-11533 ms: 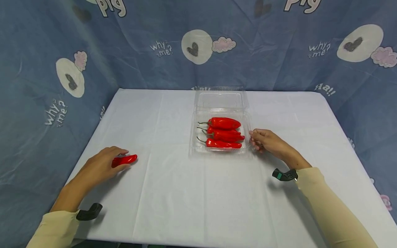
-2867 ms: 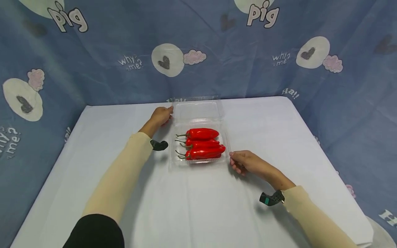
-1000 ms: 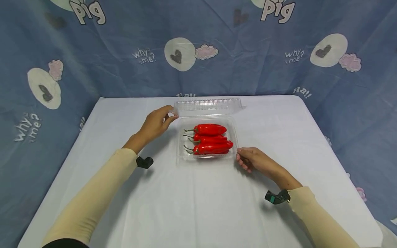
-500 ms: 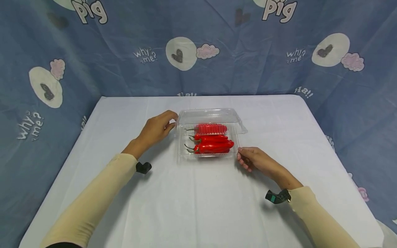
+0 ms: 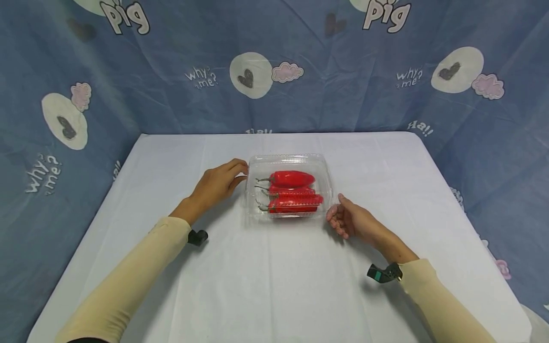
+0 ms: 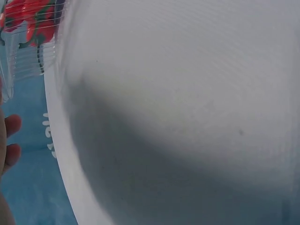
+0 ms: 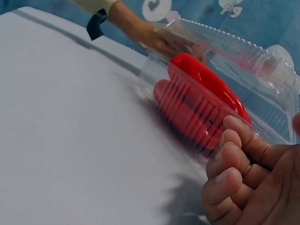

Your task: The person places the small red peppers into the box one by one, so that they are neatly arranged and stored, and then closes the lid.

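Note:
A clear hinged plastic container (image 5: 283, 215) sits on the table, with several red peppers (image 5: 292, 179) with green stems lying side by side in its base. Its ribbed lid (image 5: 287, 161) leans over the peppers, and the right wrist view shows it still tilted above the base. My left hand (image 5: 214, 185) holds the lid's left edge between thumb and fingers. Beside the base's front right corner is my right hand (image 5: 353, 220), thumb raised and fingers loosely bent, their tips right at the container's side (image 7: 187, 105). In the left wrist view only some fingers (image 6: 13, 124) show.
A white cloth (image 5: 274, 286) covers the table. Behind and at the sides hangs a blue printed curtain (image 5: 180, 109), right at the table's back edge. Black wrist cameras (image 5: 384, 273) sit on both wrists.
The left hand has swung the lid from standing open at the back, forward and down over the peppers. The right thumb has lifted off the base's rim. Earlier, the left hand held a pepper.

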`<state>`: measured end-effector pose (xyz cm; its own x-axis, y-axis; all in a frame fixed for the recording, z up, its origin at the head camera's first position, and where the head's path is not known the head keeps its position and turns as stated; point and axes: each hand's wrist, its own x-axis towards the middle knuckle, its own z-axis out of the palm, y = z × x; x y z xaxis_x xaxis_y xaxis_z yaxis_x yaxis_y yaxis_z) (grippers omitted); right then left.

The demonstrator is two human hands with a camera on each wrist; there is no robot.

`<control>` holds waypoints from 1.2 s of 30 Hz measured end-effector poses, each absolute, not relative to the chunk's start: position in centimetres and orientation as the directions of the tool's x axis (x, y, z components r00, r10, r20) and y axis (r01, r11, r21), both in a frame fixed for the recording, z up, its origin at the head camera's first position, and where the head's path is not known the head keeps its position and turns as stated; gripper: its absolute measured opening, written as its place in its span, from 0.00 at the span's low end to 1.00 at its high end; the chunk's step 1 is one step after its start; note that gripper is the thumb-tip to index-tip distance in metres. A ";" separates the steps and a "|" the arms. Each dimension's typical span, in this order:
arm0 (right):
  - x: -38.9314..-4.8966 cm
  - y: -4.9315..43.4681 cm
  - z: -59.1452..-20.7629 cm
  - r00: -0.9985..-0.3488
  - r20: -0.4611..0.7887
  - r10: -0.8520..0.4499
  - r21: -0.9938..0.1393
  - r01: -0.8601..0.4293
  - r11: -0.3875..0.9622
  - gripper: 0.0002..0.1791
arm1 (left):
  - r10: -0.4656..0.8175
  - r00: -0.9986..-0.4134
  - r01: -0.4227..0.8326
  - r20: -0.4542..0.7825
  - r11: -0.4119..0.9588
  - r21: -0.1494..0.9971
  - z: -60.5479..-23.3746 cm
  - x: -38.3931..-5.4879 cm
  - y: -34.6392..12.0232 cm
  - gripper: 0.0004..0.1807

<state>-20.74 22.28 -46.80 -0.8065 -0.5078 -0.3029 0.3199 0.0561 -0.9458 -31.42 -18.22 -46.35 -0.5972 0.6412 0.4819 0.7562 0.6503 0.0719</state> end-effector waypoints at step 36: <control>-20.3 22.4 -47.2 -0.822 -0.256 -0.509 -0.966 0.202 0.159 0.25 | 0.590 -0.647 0.713 0.484 0.693 0.109 -46.6 -29.5 -18.5 0.13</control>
<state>-20.32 22.45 -47.25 -0.8220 -0.5089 -0.2558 0.2022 0.1590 -0.9663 -29.46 -18.48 -46.64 -0.6467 0.5896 0.4838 0.7131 0.6926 0.1092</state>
